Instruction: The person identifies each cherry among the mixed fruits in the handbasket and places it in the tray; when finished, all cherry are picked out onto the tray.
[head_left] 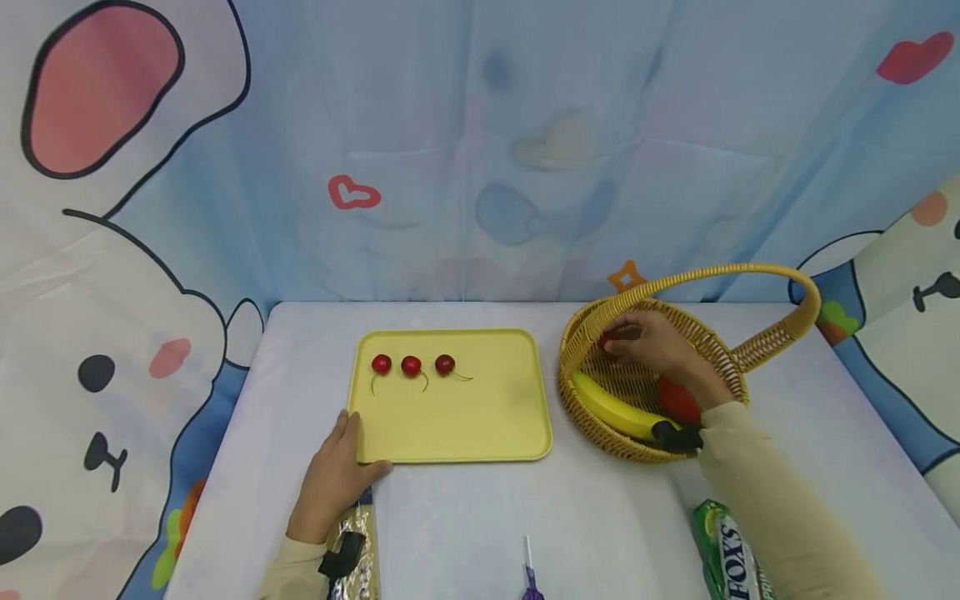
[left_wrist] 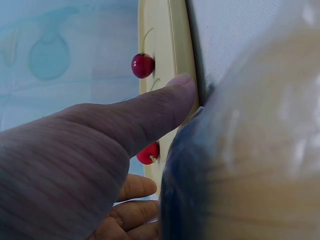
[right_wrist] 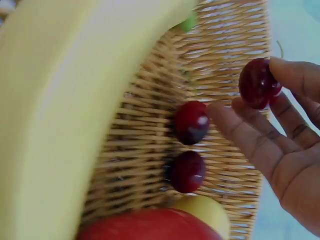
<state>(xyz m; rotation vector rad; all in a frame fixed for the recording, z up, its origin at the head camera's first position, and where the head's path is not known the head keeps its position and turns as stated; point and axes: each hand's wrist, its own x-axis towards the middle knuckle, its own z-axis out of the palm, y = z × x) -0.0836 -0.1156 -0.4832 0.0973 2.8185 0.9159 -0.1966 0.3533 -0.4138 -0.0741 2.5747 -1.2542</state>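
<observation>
My right hand (head_left: 652,342) is inside the wicker basket (head_left: 592,433), pinching a dark red cherry (right_wrist: 257,84) between thumb and fingers. A further bit of red shows behind that cherry, too hidden to tell. Two more cherries (right_wrist: 191,122) lie below the fingertips against the wicker. Beside them are a banana (head_left: 615,408) and a red fruit (head_left: 678,400). On the yellow tray (head_left: 465,425), three stemmed cherries (head_left: 411,367) sit in a row toward the back left. My left hand (head_left: 337,467) rests on the tray's front-left corner, its thumb extended along the front rim.
The basket's tall handle (head_left: 750,268) arches up toward the right. A gold wrapped packet (head_left: 360,533) lies by the left wrist, and a green Fox's packet (head_left: 731,550) beside the right forearm. At the front edge is a thin purple-handled tool (head_left: 531,583). A printed curtain (head_left: 465,233) hangs behind.
</observation>
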